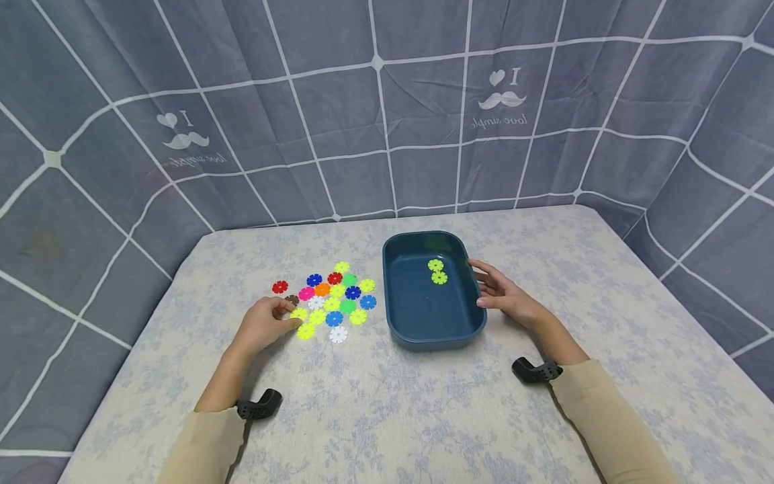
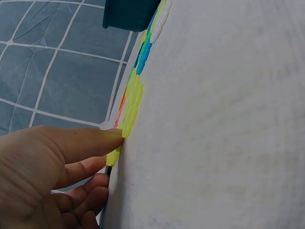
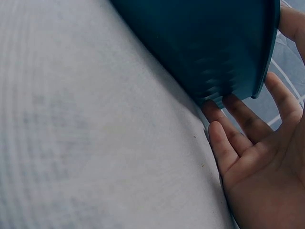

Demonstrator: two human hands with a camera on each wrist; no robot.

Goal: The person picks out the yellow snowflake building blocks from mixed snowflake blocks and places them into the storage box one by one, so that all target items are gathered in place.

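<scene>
At the near left edge of a spread of flat plastic snowflake discs, my left hand (image 1: 264, 324) pinches a yellow snowflake disc (image 1: 299, 314) between thumb and fingers. In the left wrist view that yellow piece (image 2: 113, 157) shows between thumb and forefinger, low over the cloth. My right hand (image 1: 512, 298) rests against the right side of a dark teal bin (image 1: 432, 344). Its thumb is at the rim and its fingertips (image 3: 228, 100) touch the outer wall, fingers spread. Inside the bin lie two yellow-green discs (image 1: 439, 277), side by side.
More discs in red, blue, green, orange, pink and white lie between the left hand and the bin, a white disc (image 1: 338, 334) nearest me. A pale floral cloth (image 1: 387, 417) covers the table. Behind it hangs a grey-blue curtain (image 1: 338, 134) with white lines.
</scene>
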